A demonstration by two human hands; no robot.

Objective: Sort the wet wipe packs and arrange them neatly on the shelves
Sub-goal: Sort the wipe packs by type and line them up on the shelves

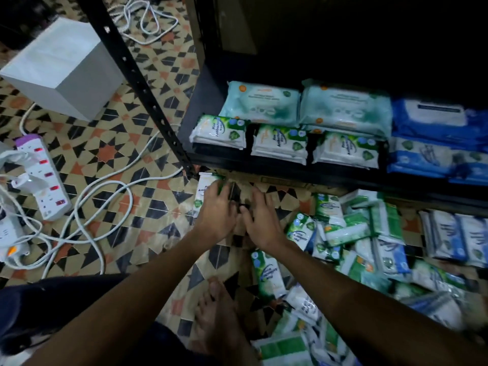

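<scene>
Patterned tile floor (111, 154) w/ black metal shelf (290, 170) at 1 o'clock, already holding rows of teal, white-green & blue packs. Left hand (216, 215) has fingers curled over small white-and-green wet wipe pack (204, 191) lying on floor just below shelf's left post. Right hand (260, 217) lies flat beside it, fingers fairly straight, holding nothing as far as visible. Loose pile of mixed wipe packs (356, 247) at 4 o'clock. Tip: get thumb under pack, lift level, then slot it label-up next to matching white-green row (280, 146), edges flush.
</scene>
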